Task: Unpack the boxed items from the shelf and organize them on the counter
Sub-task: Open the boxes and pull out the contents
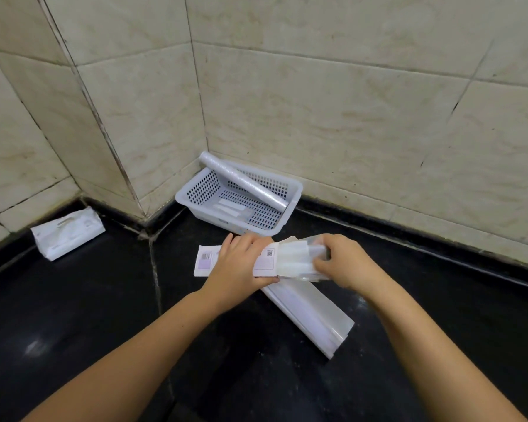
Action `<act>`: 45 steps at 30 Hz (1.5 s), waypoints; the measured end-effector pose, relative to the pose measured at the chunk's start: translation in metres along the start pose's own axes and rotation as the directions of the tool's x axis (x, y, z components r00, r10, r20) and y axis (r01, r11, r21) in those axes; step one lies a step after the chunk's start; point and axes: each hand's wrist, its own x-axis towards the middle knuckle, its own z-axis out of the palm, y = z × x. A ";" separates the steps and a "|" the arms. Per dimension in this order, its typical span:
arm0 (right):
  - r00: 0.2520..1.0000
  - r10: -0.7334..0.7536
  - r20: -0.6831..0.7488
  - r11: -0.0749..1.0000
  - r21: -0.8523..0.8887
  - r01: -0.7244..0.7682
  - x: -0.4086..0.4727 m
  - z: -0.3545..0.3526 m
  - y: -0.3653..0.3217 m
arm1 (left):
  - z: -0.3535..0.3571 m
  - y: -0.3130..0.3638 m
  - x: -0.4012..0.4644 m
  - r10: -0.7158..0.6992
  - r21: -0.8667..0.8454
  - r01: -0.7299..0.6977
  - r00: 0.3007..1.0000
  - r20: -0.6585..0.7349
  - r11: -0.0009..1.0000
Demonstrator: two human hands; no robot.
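— What do we have at the centre of the frame?

— We see a long white carton [206, 261] with a barcode label, held just above the black counter [73, 315]. Our left hand [241, 263] wraps over its middle, thumb beneath, fingers across the top. Out of its open right end comes a clear plastic packet [299, 260], and our right hand [342, 263] pinches that packet's far end between thumb and curled fingers.

— And around it?

— Directly below the carton, a second long white box [311, 315] lies flat on the counter, slanting toward the lower right. Above the hands, in the corner of the tiled wall [348, 102], we find a pale perforated basket [195, 190]. A roll of clear film [241, 181] leans across it from the upper-left rim to the right rim, and a small flat packet [229, 207] lies on the basket's floor.

— Anything further off?

— At the left edge, well apart from the rest, a white soft pack [67, 233] sits on the counter against the wall.
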 end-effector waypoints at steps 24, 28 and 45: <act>0.997 0.080 -0.015 0.842 0.537 -0.059 0.076 -0.002 0.026 | 0.049 -0.086 -0.061 -0.281 0.317 0.107 0.765 0.579 0.943; 0.990 0.135 -0.030 0.759 0.645 -0.084 0.101 0.013 0.015 | 0.027 -0.096 -0.020 -0.257 0.110 0.244 0.730 0.633 0.963; 0.976 0.210 -0.065 0.965 0.175 -0.196 0.290 0.126 -0.045 | 0.050 -0.182 0.095 -0.044 0.283 0.000 0.988 0.150 0.959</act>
